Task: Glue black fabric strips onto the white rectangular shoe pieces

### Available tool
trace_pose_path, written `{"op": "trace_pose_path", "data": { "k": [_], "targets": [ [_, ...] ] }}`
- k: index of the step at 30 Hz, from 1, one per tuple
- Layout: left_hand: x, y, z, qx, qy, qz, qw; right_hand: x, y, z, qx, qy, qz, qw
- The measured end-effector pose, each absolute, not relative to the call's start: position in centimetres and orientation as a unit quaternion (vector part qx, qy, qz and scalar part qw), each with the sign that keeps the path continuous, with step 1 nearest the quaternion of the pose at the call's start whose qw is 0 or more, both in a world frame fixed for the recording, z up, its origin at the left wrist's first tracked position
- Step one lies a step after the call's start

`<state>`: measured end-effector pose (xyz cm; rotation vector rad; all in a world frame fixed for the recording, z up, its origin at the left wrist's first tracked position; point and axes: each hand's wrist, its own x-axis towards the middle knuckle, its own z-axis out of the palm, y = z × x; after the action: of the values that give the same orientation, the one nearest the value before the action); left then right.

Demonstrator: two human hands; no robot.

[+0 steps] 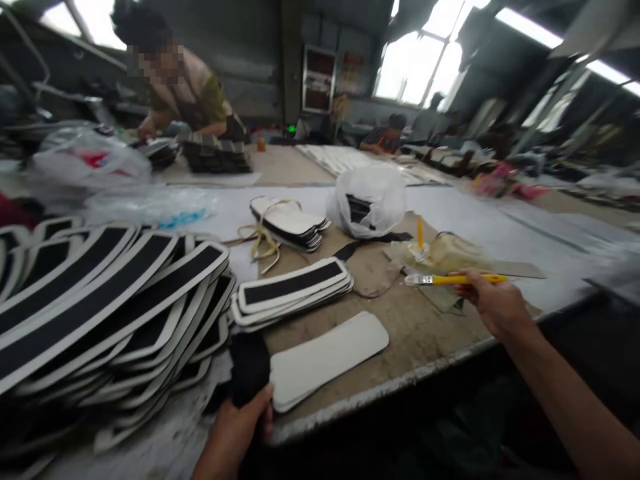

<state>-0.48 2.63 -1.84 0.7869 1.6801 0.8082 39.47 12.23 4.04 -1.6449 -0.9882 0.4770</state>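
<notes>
My right hand is closed around the yellow handle of a paintbrush, its bristles pointing left above the brown board. Near the table's front edge, my left hand pinches the left end of a blank white rounded panel; a second panel edge shows beneath it. A piece of black material lies just behind that hand. Beyond the panel is a short stack of white-edged panels with black centres. By the brush lies a glue-smeared container, with another yellow stick upright beside it.
A large heap of curved black-and-white panels fills the left side. Farther back are a tied bundle of white pieces and a plastic bag with black pieces. A co-worker bends over dark stacks across the table.
</notes>
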Motion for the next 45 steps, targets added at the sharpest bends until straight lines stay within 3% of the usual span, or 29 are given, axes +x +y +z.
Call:
{"op": "trace_pose_path", "data": {
  "k": [5,11,16,27,34,40,45],
  "targets": [
    [-1.2,2.7,-2.7,0.268,0.619,0.379,0.633,28.2,6.2,2.8,-0.581,-0.447,0.472,0.49],
    [-1.2,2.6,-2.7,0.262,0.608,0.39,0.64,20.2,5.1,0.7,-0.523,-0.47,0.548,0.453],
    [-1.5,2.6,-3.0,0.266,0.604,0.39,0.642,20.3,5.6,-0.4,-0.559,-0.515,0.494,0.422],
    [-1.0,2.1,-3.3,0.28,0.63,0.396,0.607,27.2,5.8,1.0,-0.701,-0.601,0.184,0.336],
    [-1.0,1.8,-3.6,0.298,0.634,0.391,0.597,27.8,5.3,2.2,-0.679,-0.677,0.032,0.283],
    [-0.7,1.8,-3.2,0.287,0.645,0.395,0.588,25.2,4.4,1.5,-0.569,-0.77,-0.001,0.29],
    [-0.7,1.7,-3.1,0.289,0.647,0.402,0.581,22.2,2.5,2.8,-0.549,-0.759,0.14,0.321]
  ]
}}
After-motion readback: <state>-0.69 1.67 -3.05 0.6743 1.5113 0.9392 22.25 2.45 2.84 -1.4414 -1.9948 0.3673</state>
